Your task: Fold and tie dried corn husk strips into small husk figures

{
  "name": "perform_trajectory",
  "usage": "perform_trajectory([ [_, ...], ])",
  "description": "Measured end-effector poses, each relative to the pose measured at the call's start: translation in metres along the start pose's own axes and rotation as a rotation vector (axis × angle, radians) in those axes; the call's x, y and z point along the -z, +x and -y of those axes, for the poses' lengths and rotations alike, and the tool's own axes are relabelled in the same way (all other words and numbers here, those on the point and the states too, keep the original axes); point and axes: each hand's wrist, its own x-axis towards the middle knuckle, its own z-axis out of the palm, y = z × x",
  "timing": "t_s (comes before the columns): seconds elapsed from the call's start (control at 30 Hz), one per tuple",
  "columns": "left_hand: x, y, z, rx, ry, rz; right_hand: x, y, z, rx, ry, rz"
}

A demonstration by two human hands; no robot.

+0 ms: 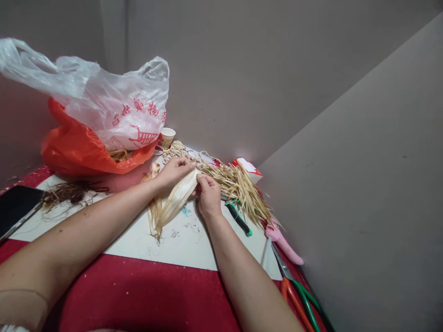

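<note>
A pale dried corn husk (pixel 180 191) hangs slantwise between my hands, its frayed tip pointing down toward me over the white board (pixel 138 240). My left hand (pixel 176 171) pinches its upper edge, fingers closed. Close beside it, my right hand (pixel 209 193) grips the same upper end between thumb and forefinger. Just beyond my hands lies a bundle of dried straw-coloured strips (pixel 238 184). Green-and-black handled pliers (pixel 238 219) rest to the right of my right wrist, their jaws hidden under the strips.
Left stands a red and white plastic bag (pixel 100 138) with dried strips inside. Nearby are a paper cup (pixel 168 137), dark brown fibres (pixel 71 192) and a phone (pixel 19 207). A pink glue gun (pixel 285 244) and scissors (pixel 297 295) lie right, near the grey wall (pixel 363 207).
</note>
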Motion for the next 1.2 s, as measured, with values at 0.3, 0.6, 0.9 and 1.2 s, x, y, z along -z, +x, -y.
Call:
perform_trajectory([
  [0.3, 0.003, 0.002, 0.002, 0.071, -0.132, 0.069, -0.003, -0.005, 0.004, 0.012, -0.039, 0.028],
  [0.6, 0.002, 0.002, 0.000, 0.129, -0.131, 0.131, 0.001, -0.001, 0.006, 0.073, -0.068, -0.055],
  [0.9, 0.006, 0.006, 0.005, 0.059, -0.099, 0.047, 0.001, -0.003, 0.015, -0.130, 0.107, 0.015],
  [1.2, 0.012, 0.006, 0.004, 0.191, -0.073, 0.161, 0.000, -0.003, 0.009, -0.070, -0.055, -0.011],
])
